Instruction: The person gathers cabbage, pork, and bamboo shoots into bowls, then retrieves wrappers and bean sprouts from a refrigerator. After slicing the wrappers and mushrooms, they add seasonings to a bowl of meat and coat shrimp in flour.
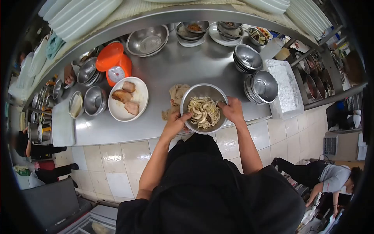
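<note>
Between my hands is a steel mixing bowl (189,94), held over the counter's front edge. It contains bean sprouts (210,119) and pale sliced mushrooms (199,113). My left hand (176,124) grips the rim at the lower left, thumb inside. On the opposite side, my right hand (233,110) closes on the rim, also with the thumb over it. A crumpled beige cloth (178,93) lies on the counter just left of the bowl. Farther left, a white plate (142,102) carries several pieces of cooked meat (127,95).
An orange kitchen scale (124,66) stands behind the plate. Stacked steel bowls (265,86) and a white-dusted tray (282,89) are at right. A shelf (187,16) with stacked plates spans the back. Another person (331,177) bends at lower right; a person's hand (69,74) shows at left.
</note>
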{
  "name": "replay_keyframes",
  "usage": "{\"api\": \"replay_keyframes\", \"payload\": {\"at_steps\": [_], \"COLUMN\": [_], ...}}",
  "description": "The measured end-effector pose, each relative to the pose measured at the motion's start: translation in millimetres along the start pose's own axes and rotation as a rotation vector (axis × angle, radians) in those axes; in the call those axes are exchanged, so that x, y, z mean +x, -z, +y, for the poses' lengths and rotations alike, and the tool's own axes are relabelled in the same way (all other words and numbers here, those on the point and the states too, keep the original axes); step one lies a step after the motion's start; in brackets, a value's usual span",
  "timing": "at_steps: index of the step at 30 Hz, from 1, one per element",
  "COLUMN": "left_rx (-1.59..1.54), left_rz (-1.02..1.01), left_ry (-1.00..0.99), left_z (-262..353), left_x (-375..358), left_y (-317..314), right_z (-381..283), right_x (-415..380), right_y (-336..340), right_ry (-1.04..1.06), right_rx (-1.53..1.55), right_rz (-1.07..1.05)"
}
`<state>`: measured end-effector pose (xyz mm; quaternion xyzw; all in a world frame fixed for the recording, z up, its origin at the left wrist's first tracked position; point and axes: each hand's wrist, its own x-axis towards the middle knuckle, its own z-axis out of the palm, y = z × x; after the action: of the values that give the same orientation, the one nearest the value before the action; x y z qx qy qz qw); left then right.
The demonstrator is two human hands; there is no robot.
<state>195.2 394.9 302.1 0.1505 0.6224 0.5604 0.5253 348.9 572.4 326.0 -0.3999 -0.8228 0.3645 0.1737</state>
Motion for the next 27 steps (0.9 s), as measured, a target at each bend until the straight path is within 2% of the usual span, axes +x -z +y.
{"api": "replay_keyframes", "payload": {"at_steps": [4,8,10,11,12,14,16,18,20,23,25,27], "left_rx": [-0.183,-0.165,-0.357,-0.462,-0.449,-0.428,-0.409,-0.324,-0.445,-0.400,-0.410,-0.418], "left_rz": [0.086,0.189,0.267,0.305,0.303,0.422,0.424,0.336,0.412,0.310,0.288,0.175], "left_ry": [-0.009,-0.074,-0.082,-0.070,-0.080,-0.067,-0.062,-0.195,-0.175,-0.165,-0.046,0.025], "left_z": [11,-5,-15,-15,-13,-8,-2,8,32,48,50,39], "left_x": [-22,-26,-26,-30,-31,-30,-6,29,62,106,133,164], "left_y": [0,10,16,18,21,27,30,29,5,-16,-28,-28], "right_z": [-18,-29,-40,-31,-23,-5,8,18,14,21,29,48], "right_x": [11,23,29,38,46,53,49,37,23,21,20,15], "right_y": [-16,-29,-25,-29,-40,-69,-109,-152,-157,-149,-144,-130], "right_ry": [-0.028,-0.028,-0.090,-0.186,-0.176,0.199,0.587,0.624,0.655,0.683,0.702,0.716], "right_rx": [0.168,0.221,0.556,0.697,0.708,0.198,-0.130,-0.283,-0.308,-0.284,-0.201,-0.197], "right_rz": [-0.108,-0.245,-0.417,-0.479,-0.471,-0.270,-0.221,-0.191,-0.146,-0.117,-0.071,-0.065]}}
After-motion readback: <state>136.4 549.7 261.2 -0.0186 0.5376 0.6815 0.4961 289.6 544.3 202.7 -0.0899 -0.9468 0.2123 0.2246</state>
